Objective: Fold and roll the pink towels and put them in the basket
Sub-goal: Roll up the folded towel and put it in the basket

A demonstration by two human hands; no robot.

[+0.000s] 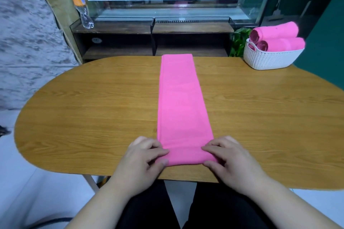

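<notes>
Wooden and oval, the brown tabletop (93,108) carries a long, narrow folded pink cloth towel (179,102) running straight from 6 to 12 o'clock, likely laid lengthwise so it can be rolled away from the person. Its near end is turned over into a first short roll at 6 o'clock. The left hand (143,156) grips that roll's 9 o'clock edge and the right hand (229,156) its 3 o'clock edge, fingers curled over the top, probably to keep the roll even. Well apart at 2 o'clock, a white woven plastic basket (270,59) holds rolled pink towels (277,31).
</notes>
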